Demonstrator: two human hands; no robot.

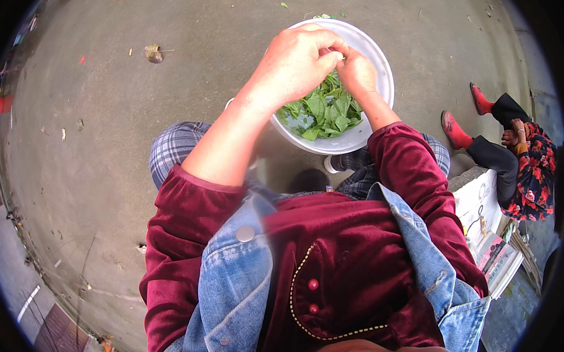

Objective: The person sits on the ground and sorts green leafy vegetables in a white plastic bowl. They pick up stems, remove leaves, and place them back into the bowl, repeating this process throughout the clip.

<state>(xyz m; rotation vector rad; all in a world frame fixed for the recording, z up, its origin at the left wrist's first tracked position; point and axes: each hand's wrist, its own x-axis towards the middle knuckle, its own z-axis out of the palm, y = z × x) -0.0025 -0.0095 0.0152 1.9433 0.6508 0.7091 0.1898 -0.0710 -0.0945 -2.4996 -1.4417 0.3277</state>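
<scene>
So from my remote seat, here's what the head view gave me. Both forearms came up from the lower edge and met over the round white plastic bowl point(380, 61), which sat on the rough grey concrete floor point(174, 58) right in front of the knees. The left hand point(294, 62) was curled over, knuckles up, fingers bent inward toward the other one. The right hand point(357, 71) was tucked in just beside it, fingertips touching the left's. The grip on both looked pressed together, pinching something small between them above the bowl, but it was hidden by the fingers, so I couldn't tell what exactly.

The pile of flat green leaves point(326, 112) lay inside the bowl, directly under the hands, soft and a bit crumpled, with visible veins. A few loose leaf bits were scattered on the concrete past the far rim.

Sleeves were dark red velvet point(414, 175), plush with a sheen, pushed up the left forearm further than the right. Over that was a faded blue denim vest point(233, 287) with a metal snap, and grey checked trousers point(173, 146) at the knees.

Off to the right another person sat well apart, in a red floral top point(533, 181) and red shoes point(455, 130).
</scene>
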